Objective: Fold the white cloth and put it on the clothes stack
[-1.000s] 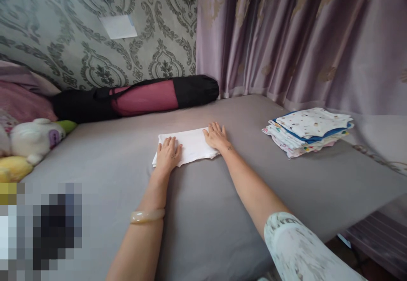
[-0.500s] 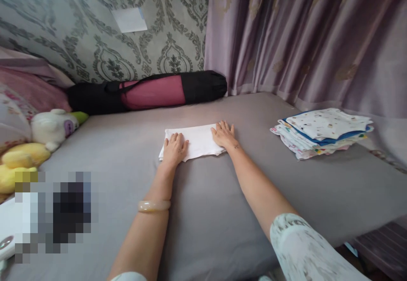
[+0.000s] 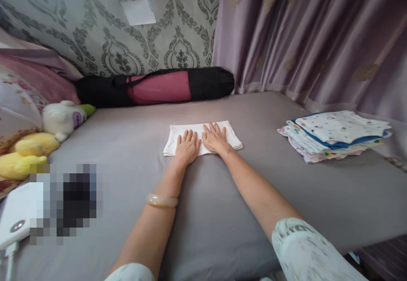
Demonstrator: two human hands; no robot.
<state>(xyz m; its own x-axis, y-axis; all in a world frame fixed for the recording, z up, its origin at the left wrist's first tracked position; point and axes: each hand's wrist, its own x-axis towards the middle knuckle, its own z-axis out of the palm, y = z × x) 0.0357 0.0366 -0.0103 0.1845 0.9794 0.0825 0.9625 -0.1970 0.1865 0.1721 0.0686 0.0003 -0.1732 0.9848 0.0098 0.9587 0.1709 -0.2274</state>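
White folded cloth rectangle [image 3: 203, 138], thin fabric, lies flat near the middle of the grey-sheeted bed [image 3: 222, 213], long side running left to right.

Largest first: the bed surface is soft and its grey sheet is smooth. Judgement: pressure on a yielding mattress could drag the sheet along with the cloth, so a wrinkle may form beneath the fold.

Black and maroon rolled mat bag [image 3: 155, 87] lies along the patterned wall, well apart from the cloth. Stack of folded printed baby cloths with blue edging [image 3: 333, 134] sits to the right, also well apart; its upper layers overhang unevenly and look liable to slide if the bed is jolted.

White plush toy [image 3: 62, 118] and yellow plush toy [image 3: 25, 154] rest at the left edge, clear of the work.

Left hand [image 3: 187, 147] and right hand [image 3: 216, 139] lie side by side on the cloth, thumbs nearly touching. Fingers flat and spread, gripping nothing. Judgement: if the palms push unevenly, the layers could shear and the edges misalign. Pale bangle [image 3: 161, 200] on the left wrist sits clear of the fabric.
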